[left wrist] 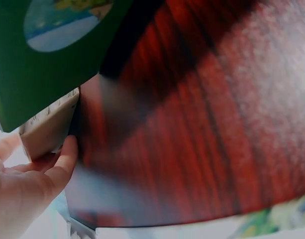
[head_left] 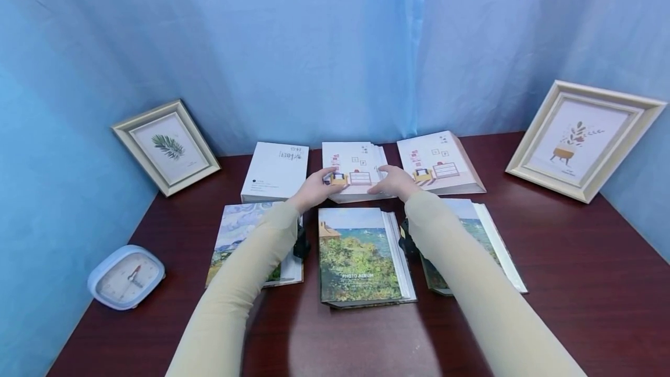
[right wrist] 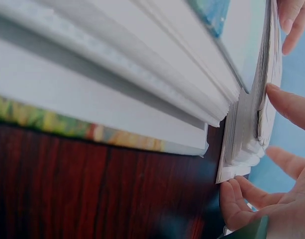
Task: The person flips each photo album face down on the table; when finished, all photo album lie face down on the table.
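Note:
Both hands are at a white photo album (head_left: 346,153) with a drawn room scene on its cover, in the middle of the back row. My left hand (head_left: 312,189) grips its left side, thumb over the front corner. On the opposite side my right hand (head_left: 396,182) holds the page edge. In the left wrist view, fingers (left wrist: 67,157) lie against the album's spine (left wrist: 52,127). The right wrist view shows fingertips (right wrist: 232,191) at the lower cover's edge and others along the pages (right wrist: 242,129).
White albums flank it, one left (head_left: 272,173) and one right (head_left: 437,159). In front lie painted-cover albums: left (head_left: 235,231), middle (head_left: 361,249), right (head_left: 478,223), the outer two partly under my sleeves. Picture frames (head_left: 201,176) (head_left: 544,188) stand at both sides; a clock (head_left: 125,278) sits left.

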Available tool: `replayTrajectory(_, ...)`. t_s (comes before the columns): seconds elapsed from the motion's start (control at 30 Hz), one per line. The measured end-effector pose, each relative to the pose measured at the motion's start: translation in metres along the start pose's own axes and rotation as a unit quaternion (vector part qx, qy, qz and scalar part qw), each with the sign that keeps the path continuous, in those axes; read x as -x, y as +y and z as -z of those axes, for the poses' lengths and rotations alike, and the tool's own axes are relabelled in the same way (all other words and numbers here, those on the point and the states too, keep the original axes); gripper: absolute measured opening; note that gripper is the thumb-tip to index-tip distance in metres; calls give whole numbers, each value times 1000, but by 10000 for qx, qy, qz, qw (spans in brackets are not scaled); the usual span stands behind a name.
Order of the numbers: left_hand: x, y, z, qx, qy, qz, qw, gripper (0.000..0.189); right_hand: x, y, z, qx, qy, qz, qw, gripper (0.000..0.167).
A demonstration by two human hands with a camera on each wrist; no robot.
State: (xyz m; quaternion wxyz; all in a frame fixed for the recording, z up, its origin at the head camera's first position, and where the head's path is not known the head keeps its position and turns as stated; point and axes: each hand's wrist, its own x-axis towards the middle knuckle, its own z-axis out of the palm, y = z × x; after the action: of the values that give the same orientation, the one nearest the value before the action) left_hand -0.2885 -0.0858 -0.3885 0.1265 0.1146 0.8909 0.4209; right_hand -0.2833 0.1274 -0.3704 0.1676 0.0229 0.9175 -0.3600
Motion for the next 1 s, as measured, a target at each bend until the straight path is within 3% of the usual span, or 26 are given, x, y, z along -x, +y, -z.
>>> replayTrajectory(1.0,5,-3,-4,572,237,-32,9981,58,0,3,2,44,-109,259,9996,69)
